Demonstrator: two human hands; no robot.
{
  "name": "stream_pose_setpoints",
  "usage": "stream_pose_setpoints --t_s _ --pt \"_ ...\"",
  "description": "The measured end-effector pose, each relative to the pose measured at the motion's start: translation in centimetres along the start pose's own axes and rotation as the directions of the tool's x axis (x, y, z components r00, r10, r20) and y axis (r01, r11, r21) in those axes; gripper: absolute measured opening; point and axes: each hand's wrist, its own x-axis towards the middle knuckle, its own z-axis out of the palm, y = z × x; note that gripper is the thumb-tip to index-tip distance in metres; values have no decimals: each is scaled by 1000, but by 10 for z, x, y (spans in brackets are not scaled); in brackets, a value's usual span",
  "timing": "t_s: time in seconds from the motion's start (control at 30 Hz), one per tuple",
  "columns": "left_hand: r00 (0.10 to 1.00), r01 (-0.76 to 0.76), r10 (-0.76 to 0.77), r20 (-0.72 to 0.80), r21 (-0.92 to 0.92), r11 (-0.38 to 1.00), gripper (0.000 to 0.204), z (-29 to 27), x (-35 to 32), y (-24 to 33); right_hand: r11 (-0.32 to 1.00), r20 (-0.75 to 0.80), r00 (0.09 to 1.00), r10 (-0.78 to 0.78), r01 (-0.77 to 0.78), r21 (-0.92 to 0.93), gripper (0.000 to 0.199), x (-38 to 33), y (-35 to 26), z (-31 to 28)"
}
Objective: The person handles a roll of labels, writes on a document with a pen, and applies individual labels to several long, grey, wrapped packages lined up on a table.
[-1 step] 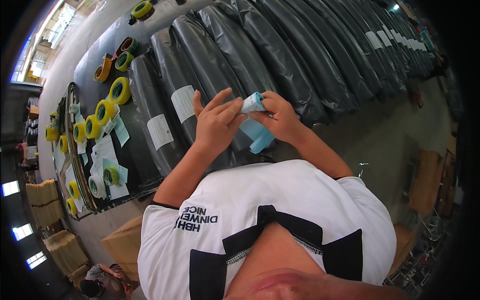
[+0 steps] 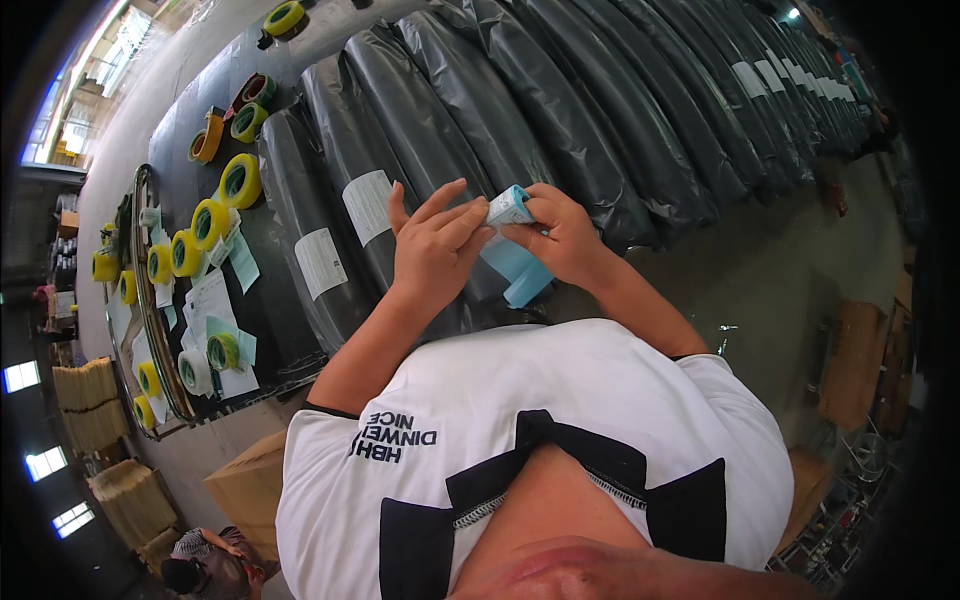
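Observation:
My right hand (image 2: 567,236) is closed round a small roll of white labels (image 2: 510,207) on light blue backing, its fingers at the roll's right end. From the roll a loose strip of blue backing (image 2: 522,272) hangs down toward my chest and curls at its end. The thumb and a finger of my left hand (image 2: 432,245) pinch at the left edge of the label roll, while its other fingers stick out. Whether a single label has come free there is hidden by the fingertips. Beneath both hands lie long packages wrapped in black plastic (image 2: 470,110).
Two near packages carry white labels, one of them a stuck-on label (image 2: 320,264). On the dark table at left lie yellow tape rolls (image 2: 239,181), an orange tape dispenser (image 2: 207,137) and loose paper sheets (image 2: 209,298). A cardboard box (image 2: 245,490) and a seated person (image 2: 205,562) are at lower left.
Both hands and the label roll have shifted very slightly to the right. Nothing else visibly differs.

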Motion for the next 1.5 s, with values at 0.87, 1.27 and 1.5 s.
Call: stream_pose_setpoints --t_s 0.87,1.27,1.5 --pt "961 -228 276 -3 558 798 17 35 28 -118 623 59 896 440 -352 699 27 -44 22 -130" --pt "980 -175 200 18 568 804 18 55 8 -92 617 144 914 378 -365 697 27 -32 23 -118" --pt "973 68 -163 165 468 881 43 66 17 -66 588 130 906 402 -365 722 26 -36 27 -109"
